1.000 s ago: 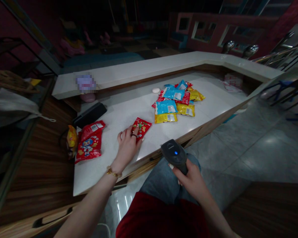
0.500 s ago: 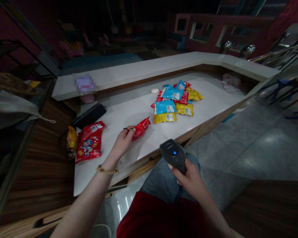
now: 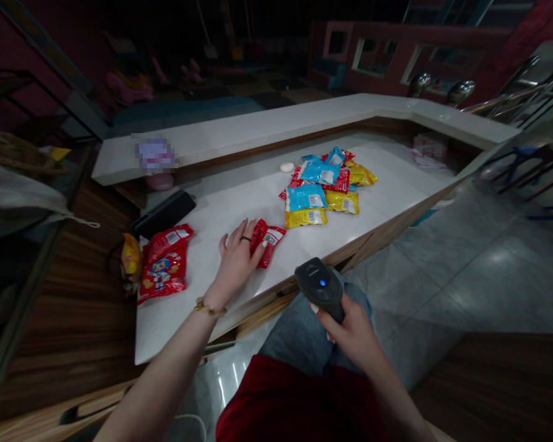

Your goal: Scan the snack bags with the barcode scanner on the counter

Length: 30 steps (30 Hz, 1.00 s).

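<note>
A red snack bag [image 3: 271, 240] lies on the white counter with its barcode label facing up. My left hand [image 3: 238, 253] rests on the bag's left side, fingers spread and lying over it. Wrapped round the handle of a black barcode scanner [image 3: 319, 283] is my right hand [image 3: 350, 328]; a blue light glows on top of the scanner, which is held above my lap at the counter's front edge. Beyond the red bag is a pile of snack bags in blue [image 3: 306, 197], yellow [image 3: 343, 202] and red.
More red snack bags [image 3: 166, 267] and a yellow one [image 3: 131, 258] sit at the counter's left end, near a black box-shaped object [image 3: 166, 212]. A small white round object [image 3: 286, 167] lies behind the pile. A raised white ledge [image 3: 239, 130] runs along the back.
My left hand has gone from pinching the raised red bag to lying spread on it. The bag now lies flat, barcode up. My right hand and the scanner have hardly moved.
</note>
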Motion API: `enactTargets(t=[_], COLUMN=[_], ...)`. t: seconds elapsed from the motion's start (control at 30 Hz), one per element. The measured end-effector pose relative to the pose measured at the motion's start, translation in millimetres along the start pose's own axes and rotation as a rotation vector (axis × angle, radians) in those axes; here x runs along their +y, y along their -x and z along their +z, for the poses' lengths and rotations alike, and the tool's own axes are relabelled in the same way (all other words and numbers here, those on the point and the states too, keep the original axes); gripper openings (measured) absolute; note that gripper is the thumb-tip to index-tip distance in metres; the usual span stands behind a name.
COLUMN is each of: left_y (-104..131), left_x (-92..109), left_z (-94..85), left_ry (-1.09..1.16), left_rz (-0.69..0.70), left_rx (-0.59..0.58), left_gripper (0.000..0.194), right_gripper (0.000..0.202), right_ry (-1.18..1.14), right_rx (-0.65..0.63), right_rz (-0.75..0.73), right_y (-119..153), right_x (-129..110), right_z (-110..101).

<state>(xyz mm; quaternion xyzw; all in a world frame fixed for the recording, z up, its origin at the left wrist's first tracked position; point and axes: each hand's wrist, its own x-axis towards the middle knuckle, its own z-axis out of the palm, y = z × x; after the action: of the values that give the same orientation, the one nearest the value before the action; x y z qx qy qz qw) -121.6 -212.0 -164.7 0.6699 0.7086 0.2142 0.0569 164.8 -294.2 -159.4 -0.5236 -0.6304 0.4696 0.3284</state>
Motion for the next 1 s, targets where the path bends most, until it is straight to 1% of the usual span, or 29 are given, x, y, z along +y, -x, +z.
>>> enactTargets(t=[0.07, 0.13, 0.23, 0.37, 0.47, 0.53, 0.67, 0.73, 0.83, 1.0], left_y=[8, 13, 15, 10, 6, 4, 3, 3, 2, 0], left_x=[7, 10, 7, -3, -11, -16, -17, -13, -3, 7], left_z=[9.5, 17.7, 24.3, 23.0, 18.0, 13.8, 7.5, 8.1, 14.0, 25.7], left_ry=[-0.083, -0.160, -0.233, -0.253, -0.236, -0.208, -0.125, -0.101, -0.104, -0.124], left_rz=[0.114, 0.199, 0.252, 0.313, 0.353, 0.371, 0.377, 0.353, 0.282, 0.233], left_rx=[-0.055, -0.113, -0.163, -0.218, -0.249, -0.275, -0.285, -0.250, -0.182, -0.151], left_gripper=[0.067, 0.064, 0.062, 0.063, 0.058, 0.060, 0.073, 0.069, 0.056, 0.053], right_gripper=[0.026, 0.026, 0.027, 0.026, 0.027, 0.027, 0.027, 0.026, 0.026, 0.024], right_ry=[0.001, 0.003, 0.008, 0.001, -0.001, 0.001, 0.007, 0.012, 0.018, 0.021], right_rx=[-0.001, -0.002, 0.006, 0.011, 0.017, 0.015, 0.002, -0.002, -0.003, -0.006], right_rz=[-0.003, -0.003, 0.000, -0.001, -0.015, -0.019, -0.013, -0.006, 0.008, 0.003], right_y=[-1, -1, -2, -2, -2, -2, -2, -3, -4, -5], right_x=[0, 0, 1, 2, 1, 0, -2, -2, -1, -3], right_z=[1, 1, 0, 1, 1, 1, 1, 1, 1, 0])
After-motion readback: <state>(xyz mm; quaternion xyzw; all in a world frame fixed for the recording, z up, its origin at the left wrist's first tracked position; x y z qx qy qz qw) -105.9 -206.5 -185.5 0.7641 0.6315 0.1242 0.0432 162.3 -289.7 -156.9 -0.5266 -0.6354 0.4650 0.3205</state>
